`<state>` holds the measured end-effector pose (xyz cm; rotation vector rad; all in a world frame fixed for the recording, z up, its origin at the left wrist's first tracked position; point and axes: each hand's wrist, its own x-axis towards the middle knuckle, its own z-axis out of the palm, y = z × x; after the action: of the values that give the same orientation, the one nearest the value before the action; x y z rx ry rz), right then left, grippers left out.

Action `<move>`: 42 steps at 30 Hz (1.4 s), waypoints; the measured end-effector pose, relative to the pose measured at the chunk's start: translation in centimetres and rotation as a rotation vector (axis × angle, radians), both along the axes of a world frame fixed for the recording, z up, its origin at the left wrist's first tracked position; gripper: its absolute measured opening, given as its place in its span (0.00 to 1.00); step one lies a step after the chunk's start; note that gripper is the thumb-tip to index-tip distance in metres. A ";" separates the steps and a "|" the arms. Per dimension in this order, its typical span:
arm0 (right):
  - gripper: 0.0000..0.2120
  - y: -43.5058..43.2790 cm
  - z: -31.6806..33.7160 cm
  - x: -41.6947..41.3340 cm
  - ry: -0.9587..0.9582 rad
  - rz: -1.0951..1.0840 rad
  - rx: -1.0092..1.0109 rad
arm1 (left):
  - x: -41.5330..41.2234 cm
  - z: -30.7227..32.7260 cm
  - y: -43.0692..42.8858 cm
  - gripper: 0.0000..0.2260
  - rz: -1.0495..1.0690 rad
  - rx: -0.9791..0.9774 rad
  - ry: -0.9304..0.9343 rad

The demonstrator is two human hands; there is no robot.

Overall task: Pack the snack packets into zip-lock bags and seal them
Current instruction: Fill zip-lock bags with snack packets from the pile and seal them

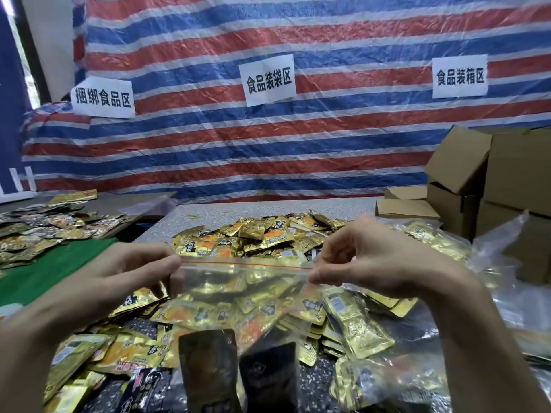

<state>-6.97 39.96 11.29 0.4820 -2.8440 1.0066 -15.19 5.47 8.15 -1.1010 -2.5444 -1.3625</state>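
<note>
A clear zip-lock bag (238, 296) with a red line along its top hangs between my hands over the table. Two dark snack packets (208, 371) show in its lower part. My left hand (128, 272) pinches the bag's left top corner. At the right top corner, my right hand (366, 257) pinches the seal strip between thumb and fingers. Under and behind the bag lies a heap of gold snack packets (268, 236).
Cardboard boxes (492, 186) are stacked at the right rear. Filled clear bags (447, 245) lie on the right. More packets (38, 231) cover the left table beside a green sheet (53, 266). A striped tarp (268, 138) with paper signs hangs behind.
</note>
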 end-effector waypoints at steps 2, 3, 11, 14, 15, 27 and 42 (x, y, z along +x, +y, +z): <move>0.08 0.2 0.1 0.2 0.025 0.007 -0.032 | -0.6 -0.9 0.7 0.31 -0.010 -0.010 -0.150; 0.08 0.3 0.2 0.2 0.036 0.010 -0.050 | -0.9 -1.3 1.1 0.33 -0.024 -0.039 -0.227; 0.04 1.0 0.2 0.3 0.073 0.020 -0.033 | -1.5 -5.1 5.6 0.42 -0.069 -0.503 -0.438; 0.04 0.5 0.1 0.1 0.092 0.016 -0.024 | -1.5 -6.8 7.8 0.25 -0.082 -0.396 -0.463; 0.04 0.3 0.0 -0.1 0.106 0.014 -0.029 | -1.6 -7.4 8.2 0.19 -0.081 -0.352 -0.479; 0.09 1.8 0.0 -0.2 0.078 0.001 -0.095 | -3.4 -5.5 9.1 0.14 0.364 0.206 -0.477; 0.11 5.9 -0.2 0.2 -0.113 -0.242 -0.275 | -4.5 1.7 30.7 0.13 0.221 0.205 0.227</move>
<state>-6.80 45.84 11.06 0.0568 -2.7066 1.3815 -19.73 36.18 9.85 -0.8551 -2.2321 -1.3220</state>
